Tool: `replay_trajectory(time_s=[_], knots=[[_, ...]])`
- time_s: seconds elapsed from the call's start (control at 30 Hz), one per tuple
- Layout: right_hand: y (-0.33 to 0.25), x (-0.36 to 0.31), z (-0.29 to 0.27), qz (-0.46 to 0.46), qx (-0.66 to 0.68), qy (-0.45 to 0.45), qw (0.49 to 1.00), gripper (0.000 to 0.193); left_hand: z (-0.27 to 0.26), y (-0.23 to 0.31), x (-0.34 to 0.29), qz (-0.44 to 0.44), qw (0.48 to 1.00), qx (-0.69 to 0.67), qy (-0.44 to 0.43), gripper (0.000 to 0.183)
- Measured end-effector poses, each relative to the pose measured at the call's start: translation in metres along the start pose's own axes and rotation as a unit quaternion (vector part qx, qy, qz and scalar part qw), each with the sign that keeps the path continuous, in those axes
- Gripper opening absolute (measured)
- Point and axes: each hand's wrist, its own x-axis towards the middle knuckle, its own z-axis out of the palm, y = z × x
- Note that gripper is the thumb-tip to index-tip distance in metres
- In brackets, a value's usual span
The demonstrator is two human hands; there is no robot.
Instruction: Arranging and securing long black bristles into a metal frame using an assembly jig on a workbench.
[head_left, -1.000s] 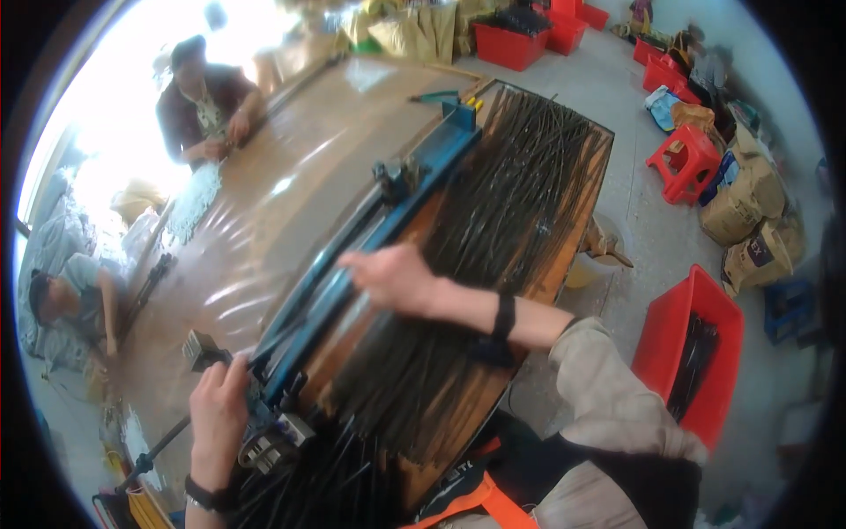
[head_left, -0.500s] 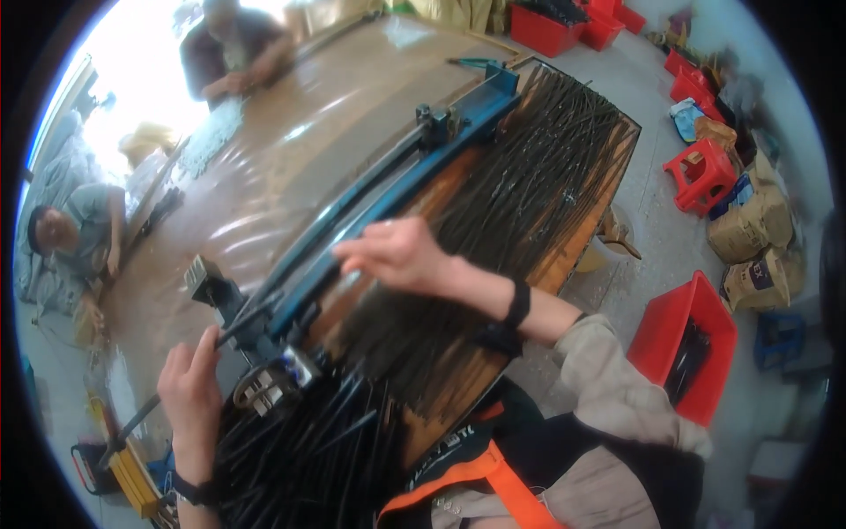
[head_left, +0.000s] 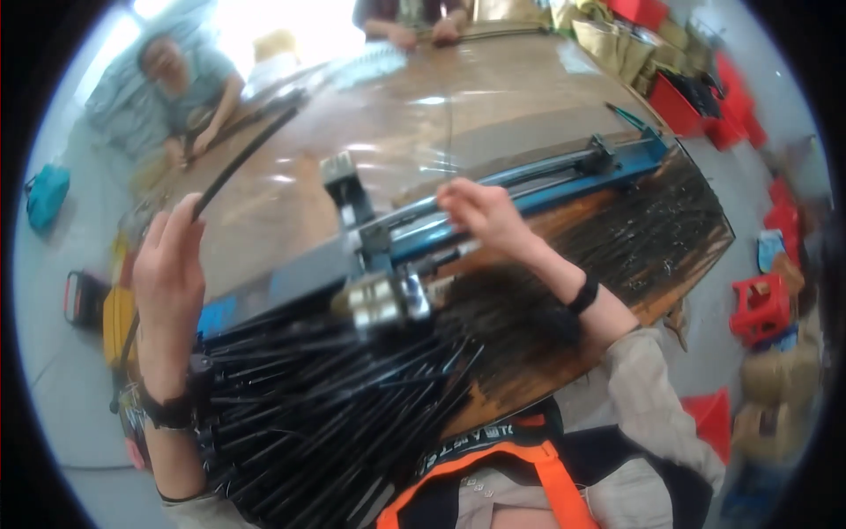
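A long black flexible strip (head_left: 242, 165) passes through my left hand (head_left: 169, 286), whose fingers are closed around it beyond the left end of a blue metal rail fixture (head_left: 529, 198). Over the middle of that rail is my right hand (head_left: 485, 216), fingertips pinched together; what they hold, if anything, I cannot make out. A blurred metal clamp (head_left: 383, 300) and an upright metal block (head_left: 339, 172) sit at the fixture's left part. Towards its far right end is a dark sliding carriage (head_left: 599, 154). Glossy black strips (head_left: 308, 423) lie heaped between my arms.
More thin dark strips (head_left: 634, 229) cover the table's right side. Across the table (head_left: 502, 97), one co-worker (head_left: 189, 97) sits at the left and another (head_left: 410, 22) at the far edge. Red bins (head_left: 679, 106) and a red stool (head_left: 760, 309) stand on the right.
My view has swung to the right side's opposite, showing more floor at left. My left hand now stands farther from the fixture, with the strip rising above it. My right hand stays over the rail.
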Motion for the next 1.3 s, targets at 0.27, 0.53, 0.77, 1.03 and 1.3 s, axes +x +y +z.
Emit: replay_trajectory(time_s=[0.27,0.53,0.77,1.03,1.3], knots=[[-0.029,0.077,0.092,-0.274,0.023,-0.062,0.959,0.009,-0.037,-0.025,-0.069,-0.11,0.993,0.026,-0.046,0.029],[-0.045,0.092,0.115,-0.254,0.03,-0.097,0.962,0.01,-0.026,-0.034,-0.093,-0.154,0.986,-0.005,-0.061,0.028],[-0.047,0.087,0.138,-0.306,-0.296,-0.153,0.892,0.009,-0.008,-0.04,-0.095,-0.135,0.99,-0.025,-0.044,0.026],[0.054,0.03,-0.049,-0.31,-0.466,0.103,0.823,0.012,0.01,-0.059,-0.114,-0.159,0.978,0.0,-0.134,0.019],[0.104,0.004,-0.15,-0.223,-0.465,0.135,0.846,0.009,0.156,-0.011,-0.042,-0.023,0.98,-0.143,-0.138,0.017]])
